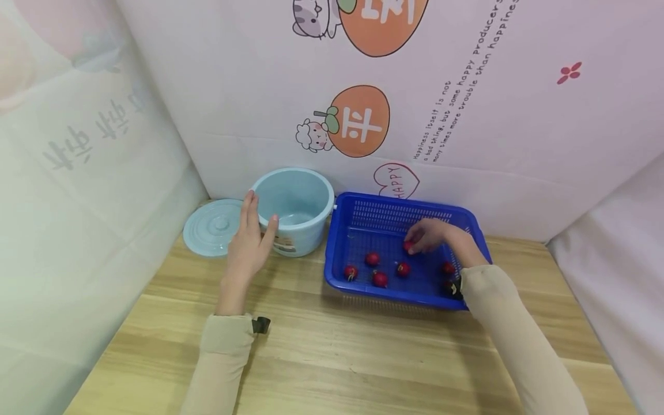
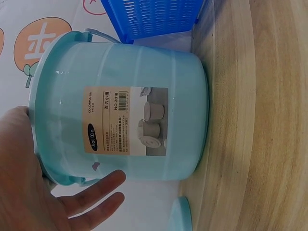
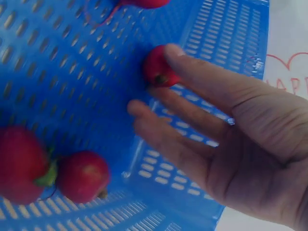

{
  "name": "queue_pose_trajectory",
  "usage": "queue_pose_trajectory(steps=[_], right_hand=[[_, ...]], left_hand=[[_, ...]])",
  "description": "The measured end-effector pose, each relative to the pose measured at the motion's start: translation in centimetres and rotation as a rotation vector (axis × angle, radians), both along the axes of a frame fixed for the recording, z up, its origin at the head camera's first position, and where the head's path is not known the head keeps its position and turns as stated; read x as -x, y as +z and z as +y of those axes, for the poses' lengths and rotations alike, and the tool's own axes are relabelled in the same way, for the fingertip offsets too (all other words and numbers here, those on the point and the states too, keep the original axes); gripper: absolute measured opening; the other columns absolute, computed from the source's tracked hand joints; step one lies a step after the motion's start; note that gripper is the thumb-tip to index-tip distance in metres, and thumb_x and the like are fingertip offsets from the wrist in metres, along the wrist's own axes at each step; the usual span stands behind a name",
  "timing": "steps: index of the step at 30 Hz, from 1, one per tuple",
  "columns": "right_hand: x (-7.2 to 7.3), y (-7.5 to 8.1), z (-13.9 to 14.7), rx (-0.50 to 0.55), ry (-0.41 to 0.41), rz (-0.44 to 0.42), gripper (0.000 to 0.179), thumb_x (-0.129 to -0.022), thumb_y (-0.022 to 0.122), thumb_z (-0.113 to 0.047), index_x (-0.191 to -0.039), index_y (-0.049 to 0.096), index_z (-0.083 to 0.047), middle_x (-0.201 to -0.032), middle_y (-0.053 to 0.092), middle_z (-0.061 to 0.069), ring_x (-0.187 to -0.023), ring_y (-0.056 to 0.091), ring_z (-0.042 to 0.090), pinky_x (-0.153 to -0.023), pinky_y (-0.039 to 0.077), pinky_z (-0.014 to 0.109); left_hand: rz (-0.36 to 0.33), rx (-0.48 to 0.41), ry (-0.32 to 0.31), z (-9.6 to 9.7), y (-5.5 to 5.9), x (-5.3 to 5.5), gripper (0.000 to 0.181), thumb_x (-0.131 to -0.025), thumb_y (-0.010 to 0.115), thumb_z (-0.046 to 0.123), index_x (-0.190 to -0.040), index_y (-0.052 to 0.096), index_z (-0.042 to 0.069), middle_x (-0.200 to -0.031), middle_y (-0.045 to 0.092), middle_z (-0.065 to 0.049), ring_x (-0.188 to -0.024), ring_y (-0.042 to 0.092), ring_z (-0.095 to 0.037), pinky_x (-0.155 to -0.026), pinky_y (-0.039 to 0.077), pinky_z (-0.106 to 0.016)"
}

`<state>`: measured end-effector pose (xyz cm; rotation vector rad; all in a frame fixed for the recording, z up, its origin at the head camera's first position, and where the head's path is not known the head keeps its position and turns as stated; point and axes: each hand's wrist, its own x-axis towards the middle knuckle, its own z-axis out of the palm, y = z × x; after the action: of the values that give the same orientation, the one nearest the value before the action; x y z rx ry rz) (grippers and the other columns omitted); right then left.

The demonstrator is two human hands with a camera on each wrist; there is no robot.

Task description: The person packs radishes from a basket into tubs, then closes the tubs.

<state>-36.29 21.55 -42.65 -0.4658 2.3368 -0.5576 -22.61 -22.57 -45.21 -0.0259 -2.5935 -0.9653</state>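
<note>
My left hand (image 1: 246,251) rests against the rim of a light blue bucket (image 1: 307,239), its fingers fairly straight along the outside. The bucket stands upright with a paper label (image 2: 108,120) on its side; I see nothing inside it. Over a blue plastic basket (image 1: 358,239) reaches my right hand (image 1: 429,235). Its thumb and a finger pinch a small red radish (image 3: 155,66) near the basket's perforated wall. Several more radishes, such as one radish (image 1: 372,258) toward the left and another radish (image 3: 83,176) closer to the wrist camera, lie loose on the basket floor.
The round light blue lid (image 1: 204,230) lies on the wooden table (image 1: 332,351), left of the bucket. A printed white cloth (image 1: 249,104) hangs directly behind bucket and basket. More pale cloth (image 1: 104,219) encloses the left side.
</note>
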Motion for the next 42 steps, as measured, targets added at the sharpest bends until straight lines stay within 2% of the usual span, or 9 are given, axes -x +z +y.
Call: queue_pose_trajectory(steps=[3,6,10,16,23,26,30,35,42], right_hand=[[0.1,-0.5,0.1,0.0,0.02,0.032,0.037,-0.098,0.078,-0.017,-0.128,0.07,0.003,-0.119,0.074,0.019,-0.097,0.072,0.03,-0.086,0.061,0.048],[0.3,-0.7,0.0,-0.001,0.06,0.07,0.035,-0.096,0.079,-0.016,-0.125,0.071,0.002,-0.12,0.073,0.02,-0.098,0.071,0.03,-0.083,0.062,0.047],[0.3,-0.7,-0.3,-0.002,0.088,0.099,0.03,-0.096,0.079,-0.011,-0.122,0.073,0.002,-0.122,0.072,0.021,-0.105,0.07,0.031,-0.084,0.062,0.046],[0.2,-0.9,-0.3,-0.002,0.092,0.1,0.028,-0.096,0.077,-0.008,-0.121,0.073,0.004,-0.122,0.071,0.023,-0.103,0.072,0.029,-0.084,0.062,0.042],[0.3,-0.7,0.1,-0.001,0.112,0.121,0.027,-0.096,0.078,-0.011,-0.12,0.074,0.002,-0.12,0.072,0.021,-0.098,0.073,0.027,-0.083,0.063,0.042],[0.4,-0.5,0.2,0.01,0.124,0.162,0.029,-0.098,0.077,-0.016,-0.123,0.074,-0.002,-0.123,0.073,0.016,-0.105,0.071,0.028,-0.09,0.06,0.046],[0.5,0.1,0.0,0.088,0.124,0.225,0.034,-0.099,0.077,-0.023,-0.128,0.075,-0.005,-0.123,0.074,0.01,-0.113,0.067,0.029,-0.097,0.055,0.052],[0.2,1.0,-0.3,0.226,0.088,0.237,0.038,-0.098,0.078,-0.025,-0.131,0.074,-0.005,-0.121,0.075,0.008,-0.111,0.068,0.029,-0.098,0.054,0.053],[-0.2,1.3,-1.5,0.437,-0.031,0.219,0.045,-0.099,0.078,-0.033,-0.137,0.071,-0.01,-0.134,0.07,0.007,-0.126,0.063,0.029,-0.11,0.046,0.057]], left_hand=[[0.005,0.004,-0.001,0.0,-0.1,0.0,0.08,-0.111,0.033,0.06,-0.17,0.014,0.01,-0.178,0.003,0.005,-0.081,0.064,-0.039,-0.054,0.046,-0.041],[0.014,0.002,-0.004,0.0,-0.1,0.1,0.08,-0.111,0.033,0.059,-0.17,0.015,0.009,-0.178,0.004,0.004,-0.081,0.064,-0.039,-0.055,0.047,-0.043],[0.024,0.0,-0.005,-0.1,-0.1,0.0,0.079,-0.111,0.035,0.057,-0.17,0.016,0.008,-0.178,0.006,0.002,-0.081,0.064,-0.039,-0.056,0.048,-0.045],[0.026,-0.002,-0.013,0.0,-0.1,0.1,0.079,-0.111,0.035,0.057,-0.17,0.016,0.008,-0.178,0.007,0.001,-0.086,0.065,-0.042,-0.061,0.051,-0.051],[0.028,-0.003,-0.02,0.2,-0.3,0.2,0.079,-0.111,0.036,0.057,-0.17,0.016,0.007,-0.178,0.007,0.001,-0.077,0.063,-0.038,-0.056,0.048,-0.047],[0.033,-0.006,-0.015,0.0,-0.3,0.2,0.078,-0.111,0.035,0.057,-0.17,0.017,0.008,-0.178,0.006,0.001,-0.071,0.061,-0.037,-0.053,0.046,-0.045],[0.038,0.0,-0.001,-0.4,-0.2,0.0,0.078,-0.111,0.035,0.057,-0.169,0.018,0.007,-0.178,0.006,0.001,-0.077,0.063,-0.039,-0.056,0.049,-0.05],[0.032,0.005,-0.006,-0.4,-0.3,0.1,0.079,-0.111,0.034,0.058,-0.169,0.017,0.007,-0.178,0.005,0.002,-0.086,0.065,-0.043,-0.063,0.053,-0.055],[0.035,-0.003,-0.012,-0.1,-0.3,0.1,0.078,-0.111,0.035,0.057,-0.17,0.017,0.009,-0.178,0.006,0.002,-0.087,0.065,-0.043,-0.064,0.052,-0.055]])
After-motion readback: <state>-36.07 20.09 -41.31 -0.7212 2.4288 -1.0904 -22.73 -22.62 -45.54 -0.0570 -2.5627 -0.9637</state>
